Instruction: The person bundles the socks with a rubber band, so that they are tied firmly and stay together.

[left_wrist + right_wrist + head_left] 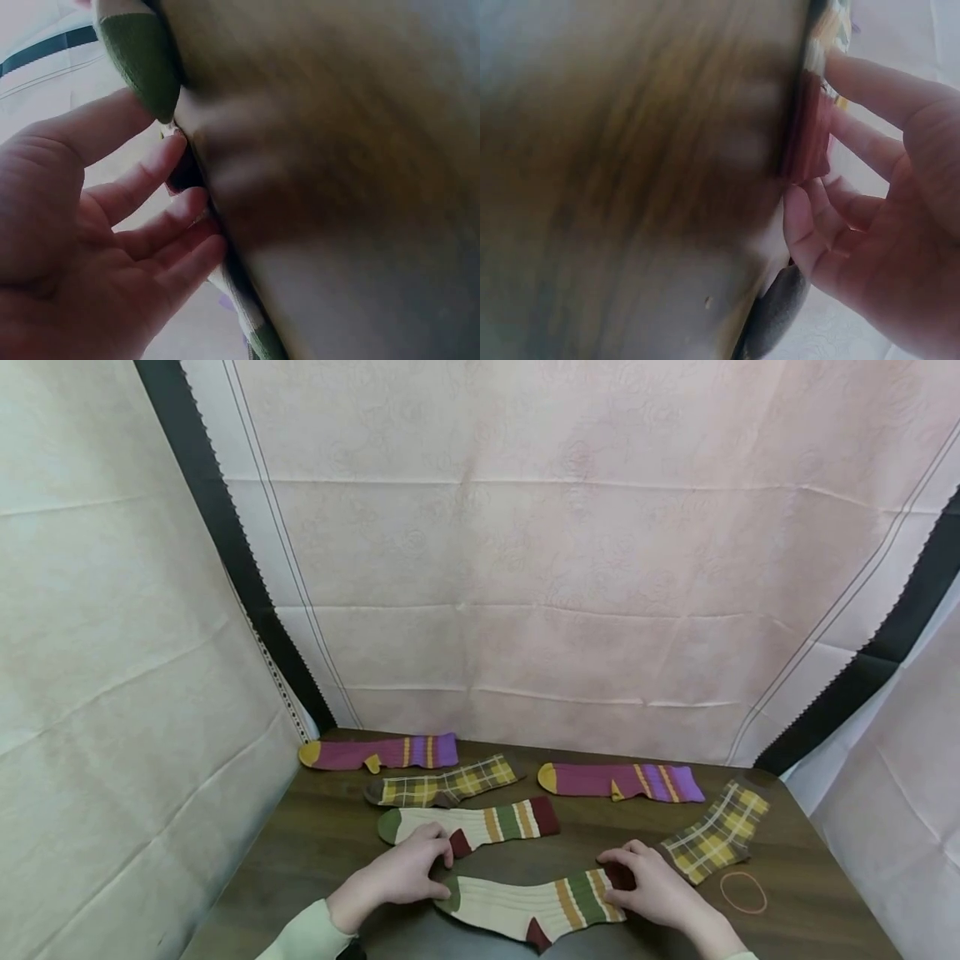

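A cream sock with a green toe, dark red heel and striped cuff [510, 902] lies flat at the front of the table. My left hand [405, 870] is at its toe, the thumb touching the green tip [142, 60] and the other fingers loosely spread on the table. At the cuff end, my right hand [654, 885] touches the sock with thumb and fingers apart; it partly covers the dark red cuff [810, 127]. A matching cream sock [480, 824] lies just behind, close to my left fingers.
Two purple socks with yellow toes [390, 753] [585, 779] lie along the back. One yellow plaid sock [450, 783] is at centre left, another [720, 833] right of my right hand. A rubber band [744, 893] lies nearby. Pale cloth walls [525, 568] surround the wooden table [277, 877].
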A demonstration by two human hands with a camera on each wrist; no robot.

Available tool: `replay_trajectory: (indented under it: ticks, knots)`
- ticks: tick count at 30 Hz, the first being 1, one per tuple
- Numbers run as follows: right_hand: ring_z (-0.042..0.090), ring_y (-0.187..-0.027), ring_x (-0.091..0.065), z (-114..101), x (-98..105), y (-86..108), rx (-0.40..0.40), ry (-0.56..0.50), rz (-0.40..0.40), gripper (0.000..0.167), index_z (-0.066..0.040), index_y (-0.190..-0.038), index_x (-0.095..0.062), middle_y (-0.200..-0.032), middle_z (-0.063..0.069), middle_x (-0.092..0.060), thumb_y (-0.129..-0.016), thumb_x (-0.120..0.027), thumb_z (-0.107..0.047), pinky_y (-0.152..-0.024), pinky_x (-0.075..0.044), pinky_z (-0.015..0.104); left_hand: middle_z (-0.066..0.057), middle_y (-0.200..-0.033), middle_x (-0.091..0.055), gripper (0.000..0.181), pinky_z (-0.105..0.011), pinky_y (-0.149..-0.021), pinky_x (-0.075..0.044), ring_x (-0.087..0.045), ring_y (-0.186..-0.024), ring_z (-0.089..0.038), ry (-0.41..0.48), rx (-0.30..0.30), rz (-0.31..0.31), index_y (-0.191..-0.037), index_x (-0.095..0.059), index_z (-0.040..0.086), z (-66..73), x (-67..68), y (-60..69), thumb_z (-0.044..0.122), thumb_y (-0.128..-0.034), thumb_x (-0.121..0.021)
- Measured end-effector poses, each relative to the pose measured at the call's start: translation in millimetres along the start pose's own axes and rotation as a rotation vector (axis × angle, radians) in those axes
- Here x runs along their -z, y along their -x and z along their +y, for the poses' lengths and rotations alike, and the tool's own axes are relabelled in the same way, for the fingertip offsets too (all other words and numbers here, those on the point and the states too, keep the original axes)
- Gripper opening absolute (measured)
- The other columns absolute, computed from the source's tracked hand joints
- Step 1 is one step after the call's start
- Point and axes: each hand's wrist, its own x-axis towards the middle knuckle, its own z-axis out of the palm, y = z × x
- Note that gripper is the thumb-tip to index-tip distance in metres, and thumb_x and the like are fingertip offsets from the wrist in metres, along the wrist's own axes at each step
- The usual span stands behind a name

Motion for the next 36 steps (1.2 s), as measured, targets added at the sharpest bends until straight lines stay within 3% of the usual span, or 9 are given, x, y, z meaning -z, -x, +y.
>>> replay_trajectory:
  ticks: [6, 11, 15, 22, 28, 32, 36]
  knots:
    - [0.010, -0.086, -0.051, 3.6, 1.8, 0.0, 0.026, -0.035, -0.009, 0.035, -0.016, -0.118, -0.071, -0.106, 0.001, -0.059, -0.093, -0.086, -0.035, -0.069, -0.046, 0.031, 0.007, -0.108, -0.050, 0.030, -0.036, -0.094, -0.048, -0.048, -0.105, -0.014, -0.061, -0.018, 0.026, -0.075, -0.064, 0.023, 0.3, -1.1, -1.9, 0.021, -0.0860, -0.091]
    - [0.006, -0.081, -0.052, 6.8, 3.3, 0.1, 0.016, -0.092, -0.042, 0.031, -0.016, -0.108, -0.068, -0.094, -0.002, -0.060, -0.091, -0.088, -0.032, -0.067, -0.045, 0.030, 0.004, -0.114, -0.055, 0.032, -0.037, -0.095, -0.051, -0.054, -0.111, -0.018, -0.078, -0.012, 0.036, -0.074, -0.061, 0.025, 2.1, -1.5, -1.6, 0.017, -0.0902, -0.088]
    - [0.006, -0.081, -0.054, 9.2, 4.2, -1.2, 0.016, -0.100, -0.062, 0.032, -0.015, -0.108, -0.068, -0.094, -0.004, -0.062, -0.089, -0.089, -0.032, -0.068, -0.047, 0.031, 0.002, -0.116, -0.058, 0.031, -0.037, -0.091, -0.054, -0.059, -0.114, -0.021, -0.083, -0.001, 0.050, -0.077, -0.060, 0.023, 0.6, -1.8, -2.9, 0.014, -0.0929, -0.086]
    - [0.007, -0.084, -0.055, 6.9, 5.0, -1.9, 0.017, -0.103, -0.076, 0.037, -0.015, -0.110, -0.069, -0.095, -0.005, -0.063, -0.086, -0.091, -0.033, -0.070, -0.047, 0.032, 0.007, -0.096, -0.053, 0.030, -0.029, -0.073, -0.049, -0.051, -0.084, -0.008, -0.082, -0.004, 0.100, -0.081, -0.058, 0.020, -4.3, -2.2, -6.6, 0.007, -0.0936, -0.082]
    - [0.007, -0.084, -0.057, 7.7, 4.3, -3.3, 0.022, -0.102, -0.070, 0.038, -0.016, -0.111, -0.069, -0.096, -0.005, -0.064, -0.087, -0.091, -0.034, -0.070, -0.048, 0.033, 0.008, -0.089, -0.050, 0.031, -0.027, -0.068, -0.045, -0.046, -0.074, -0.005, -0.050, -0.004, 0.123, -0.080, -0.056, 0.018, -7.3, -1.4, -7.2, 0.001, -0.0909, -0.079]
    - [0.007, -0.082, -0.057, 5.8, 4.6, -4.0, 0.023, -0.118, -0.073, 0.033, -0.015, -0.112, -0.069, -0.095, -0.005, -0.064, -0.091, -0.087, -0.032, -0.069, -0.048, 0.032, 0.007, -0.088, -0.050, 0.030, -0.026, -0.067, -0.043, -0.046, -0.073, -0.006, -0.042, -0.009, 0.108, -0.078, -0.056, 0.017, -9.5, 0.0, -6.7, -0.004, -0.0854, -0.076]
    - [0.005, -0.079, -0.057, 3.7, 6.1, -4.5, 0.017, -0.125, -0.068, 0.024, -0.013, -0.109, -0.069, -0.091, -0.006, -0.063, -0.096, -0.083, -0.028, -0.068, -0.048, 0.031, 0.008, -0.088, -0.054, 0.031, -0.027, -0.071, -0.046, -0.057, -0.082, -0.007, -0.045, -0.014, 0.106, -0.077, -0.057, 0.018, -9.1, 2.1, -6.9, -0.007, -0.0810, -0.075]
